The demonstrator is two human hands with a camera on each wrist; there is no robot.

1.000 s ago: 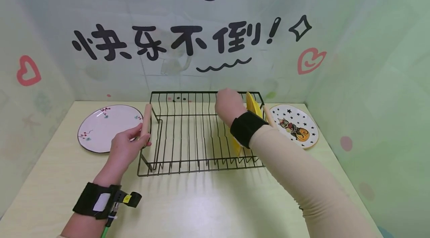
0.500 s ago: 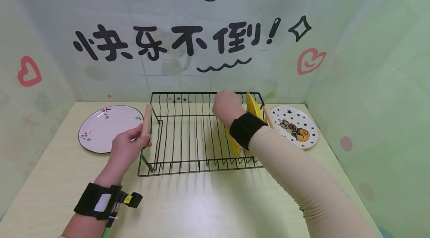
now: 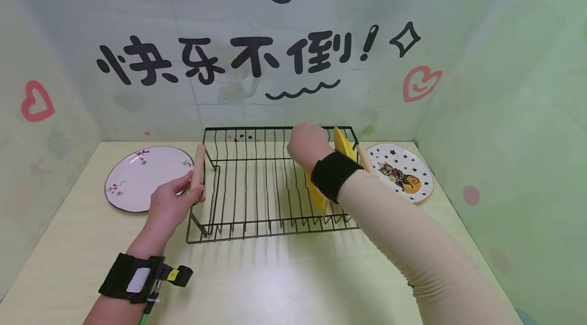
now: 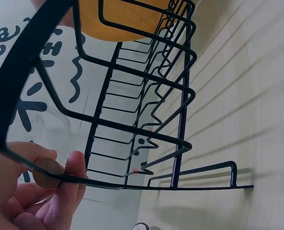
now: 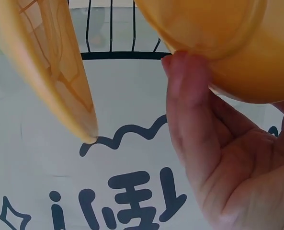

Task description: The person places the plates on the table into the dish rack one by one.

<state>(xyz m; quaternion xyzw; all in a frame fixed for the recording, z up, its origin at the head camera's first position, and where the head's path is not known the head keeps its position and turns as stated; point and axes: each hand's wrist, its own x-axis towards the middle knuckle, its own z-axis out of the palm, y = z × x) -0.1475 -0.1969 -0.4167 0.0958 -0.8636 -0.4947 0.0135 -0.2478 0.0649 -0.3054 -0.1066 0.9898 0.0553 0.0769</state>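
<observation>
Head view: the left hand (image 3: 171, 201) curls its fingers round the pale handle (image 3: 198, 166) at 9 o'clock on the wire rack (image 3: 256, 159), as it did 0.5 seconds ago. The right hand (image 3: 309, 144) sits slightly further toward 9 o'clock than 1 second ago, its fingers closed on the rim of the held yellow plate (image 5: 247, 62) at the rack's 4 o'clock. A 2nd yellow plate (image 5: 53, 67) stands at 2 o'clock. The flowered plate (image 3: 147, 177) at 9 o'clock and the cat plate (image 3: 399, 173) at 3 stay put on the desk (image 3: 257, 284).
</observation>
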